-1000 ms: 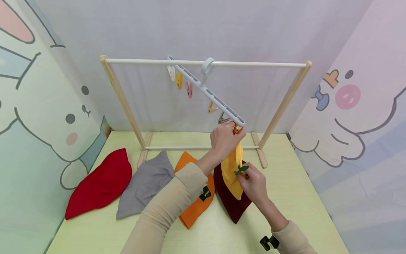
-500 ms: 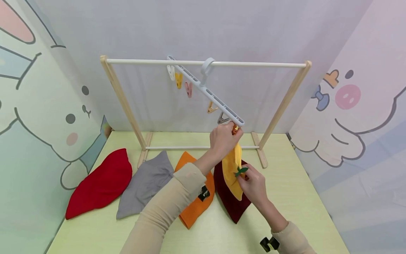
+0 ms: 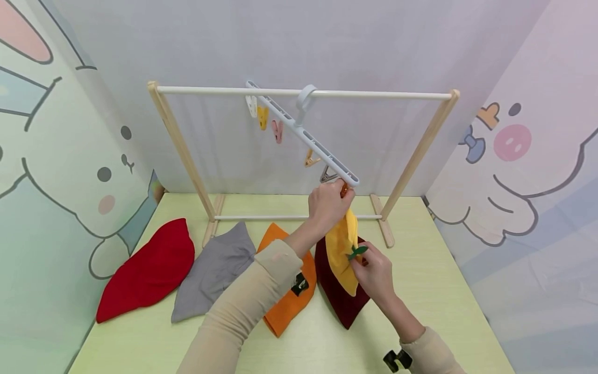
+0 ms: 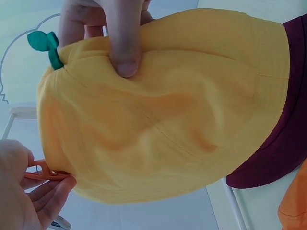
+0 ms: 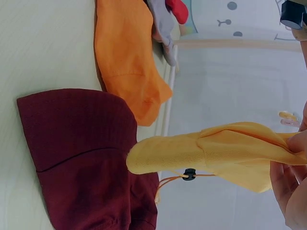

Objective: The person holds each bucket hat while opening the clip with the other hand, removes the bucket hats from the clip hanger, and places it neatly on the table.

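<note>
A yellow bucket hat point(image 3: 341, 259) with a green sprout point(image 3: 358, 251) on its crown hangs folded between my hands. My left hand point(image 3: 327, 202) pinches an orange clothespin point(image 4: 45, 173) below the near end of the grey clip hanger point(image 3: 303, 136); the clothespin's tip meets the hat's edge in the left wrist view. Close to the sprout, my right hand point(image 3: 375, 272) holds the hat's crown between thumb and fingers. A cord with a black toggle point(image 5: 189, 174) dangles from the hat in the right wrist view. Behind it, a maroon hat point(image 3: 344, 306) lies on the table.
The hanger hooks over the white top bar point(image 3: 224, 91) of a wooden-legged rack. White, yellow point(image 3: 262, 118), pink and other clothespins hang along it. Orange point(image 3: 286, 311), grey point(image 3: 212, 275) and red point(image 3: 149, 272) hats lie leftward on the pale table point(image 3: 439, 296). Cartoon-printed curtains enclose the sides.
Both hands stay on the clothespin and hat. The left hand and the hanger's near end have shifted slightly left, and the orange clothespin now shows less past the fingers.
</note>
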A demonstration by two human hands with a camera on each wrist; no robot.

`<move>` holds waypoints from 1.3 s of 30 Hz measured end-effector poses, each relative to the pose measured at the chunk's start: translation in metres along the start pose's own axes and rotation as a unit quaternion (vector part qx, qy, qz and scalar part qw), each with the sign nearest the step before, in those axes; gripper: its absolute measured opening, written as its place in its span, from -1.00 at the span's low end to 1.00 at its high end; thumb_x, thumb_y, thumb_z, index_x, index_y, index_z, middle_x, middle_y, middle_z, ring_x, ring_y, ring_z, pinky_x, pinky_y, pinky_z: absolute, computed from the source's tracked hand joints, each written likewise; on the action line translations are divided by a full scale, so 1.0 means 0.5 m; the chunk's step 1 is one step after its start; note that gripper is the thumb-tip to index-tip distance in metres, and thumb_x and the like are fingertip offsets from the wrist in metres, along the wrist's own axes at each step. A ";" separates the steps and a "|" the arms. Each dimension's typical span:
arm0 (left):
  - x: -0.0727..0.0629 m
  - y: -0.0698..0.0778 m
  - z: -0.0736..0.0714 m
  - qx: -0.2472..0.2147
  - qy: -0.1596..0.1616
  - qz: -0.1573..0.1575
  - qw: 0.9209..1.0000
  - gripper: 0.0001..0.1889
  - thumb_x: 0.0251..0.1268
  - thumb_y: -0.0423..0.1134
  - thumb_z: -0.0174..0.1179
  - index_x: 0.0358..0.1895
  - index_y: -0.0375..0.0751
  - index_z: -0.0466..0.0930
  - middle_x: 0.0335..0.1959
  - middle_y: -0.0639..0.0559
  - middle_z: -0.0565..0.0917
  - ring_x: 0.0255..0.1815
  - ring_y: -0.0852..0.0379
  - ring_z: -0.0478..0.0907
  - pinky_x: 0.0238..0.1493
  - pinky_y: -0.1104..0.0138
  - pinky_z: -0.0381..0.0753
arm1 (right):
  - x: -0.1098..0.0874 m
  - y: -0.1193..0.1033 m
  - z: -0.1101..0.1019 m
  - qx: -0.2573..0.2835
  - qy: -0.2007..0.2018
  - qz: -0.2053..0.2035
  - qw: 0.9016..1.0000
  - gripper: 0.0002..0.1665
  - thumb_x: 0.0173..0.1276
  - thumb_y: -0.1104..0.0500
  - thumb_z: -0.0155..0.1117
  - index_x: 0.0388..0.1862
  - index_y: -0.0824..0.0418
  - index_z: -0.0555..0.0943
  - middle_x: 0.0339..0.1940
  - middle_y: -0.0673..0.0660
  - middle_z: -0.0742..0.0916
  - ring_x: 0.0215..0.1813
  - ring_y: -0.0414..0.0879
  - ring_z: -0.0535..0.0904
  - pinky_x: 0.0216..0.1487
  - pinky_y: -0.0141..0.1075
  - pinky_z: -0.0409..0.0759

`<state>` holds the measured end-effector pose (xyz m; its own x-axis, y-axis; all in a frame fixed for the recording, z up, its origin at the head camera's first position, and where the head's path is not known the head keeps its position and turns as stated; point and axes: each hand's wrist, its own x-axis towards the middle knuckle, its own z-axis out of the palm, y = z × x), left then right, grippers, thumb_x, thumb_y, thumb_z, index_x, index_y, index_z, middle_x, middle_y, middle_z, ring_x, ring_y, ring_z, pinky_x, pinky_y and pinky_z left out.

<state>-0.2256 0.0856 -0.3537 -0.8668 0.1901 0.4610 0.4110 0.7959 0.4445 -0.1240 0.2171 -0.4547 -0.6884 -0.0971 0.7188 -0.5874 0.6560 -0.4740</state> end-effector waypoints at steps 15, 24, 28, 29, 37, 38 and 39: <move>0.002 -0.001 -0.004 -0.005 0.004 0.001 1.000 -0.75 0.29 -0.07 0.01 -0.55 -0.02 0.47 -0.84 0.15 0.28 -0.87 0.25 0.11 -0.81 0.49 0.04 | -0.005 0.004 0.001 -0.003 0.007 0.017 1.000 -0.77 -0.14 0.44 0.42 -0.57 0.21 0.55 -0.50 0.07 0.64 -0.64 -0.27 0.35 -0.61 -0.55 0.34; 0.002 -0.002 -0.004 -0.005 0.005 0.004 1.000 -0.74 0.29 -0.07 0.01 -0.56 -0.01 0.46 -0.84 0.15 0.26 -0.87 0.24 0.10 -0.81 0.49 0.02 | -0.010 0.010 0.001 -0.006 0.010 0.018 1.000 -0.75 -0.16 0.45 0.43 -0.56 0.22 0.56 -0.50 0.06 0.64 -0.64 -0.27 0.38 -0.61 -0.53 0.36; 0.003 0.000 -0.004 -0.010 0.006 0.003 1.000 -0.74 0.28 -0.08 0.01 -0.56 -0.02 0.46 -0.84 0.15 0.26 -0.86 0.24 0.11 -0.80 0.48 0.04 | -0.013 0.013 0.002 -0.014 0.010 0.023 1.000 -0.76 -0.15 0.43 0.44 -0.54 0.21 0.57 -0.54 0.03 0.61 -0.62 -0.28 0.37 -0.60 -0.53 0.35; 0.003 0.001 -0.005 -0.011 0.006 0.003 1.000 -0.74 0.28 -0.08 0.01 -0.57 -0.02 0.45 -0.84 0.15 0.26 -0.86 0.24 0.11 -0.80 0.48 0.04 | -0.014 0.014 0.002 -0.015 0.009 0.025 1.000 -0.77 -0.14 0.42 0.44 -0.53 0.21 0.57 -0.56 0.02 0.59 -0.62 -0.28 0.36 -0.60 -0.53 0.34; 0.004 0.002 -0.007 -0.013 0.010 0.002 1.000 -0.73 0.26 -0.10 0.02 -0.61 -0.02 0.42 -0.83 0.15 0.27 -0.84 0.24 0.13 -0.79 0.47 0.06 | -0.020 0.020 0.001 -0.008 0.005 0.029 1.000 -0.90 0.10 0.24 0.34 -0.50 0.24 0.59 -0.61 0.01 0.53 -0.63 -0.28 0.32 -0.62 -0.53 0.30; 0.004 0.002 -0.007 -0.014 0.010 0.002 1.000 -0.73 0.26 -0.10 0.02 -0.61 -0.02 0.42 -0.83 0.15 0.28 -0.85 0.24 0.12 -0.79 0.48 0.06 | -0.019 0.020 0.001 -0.010 0.007 0.029 1.000 -0.91 0.08 0.26 0.35 -0.50 0.24 0.59 -0.61 0.02 0.54 -0.63 -0.28 0.33 -0.62 -0.53 0.30; 0.004 0.001 -0.007 -0.015 0.009 0.002 1.000 -0.73 0.26 -0.10 0.02 -0.61 -0.02 0.42 -0.83 0.15 0.28 -0.85 0.25 0.12 -0.79 0.48 0.05 | -0.019 0.021 0.001 -0.010 0.007 0.028 1.000 -0.91 0.06 0.29 0.36 -0.50 0.25 0.59 -0.60 0.02 0.55 -0.63 -0.28 0.33 -0.62 -0.54 0.30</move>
<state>-0.2261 0.0846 -0.3500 -0.8601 0.1824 0.4763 0.4227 0.7777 0.4654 -0.1237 0.2242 -0.4669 -0.7131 -0.0491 0.6993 -0.5395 0.6755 -0.5027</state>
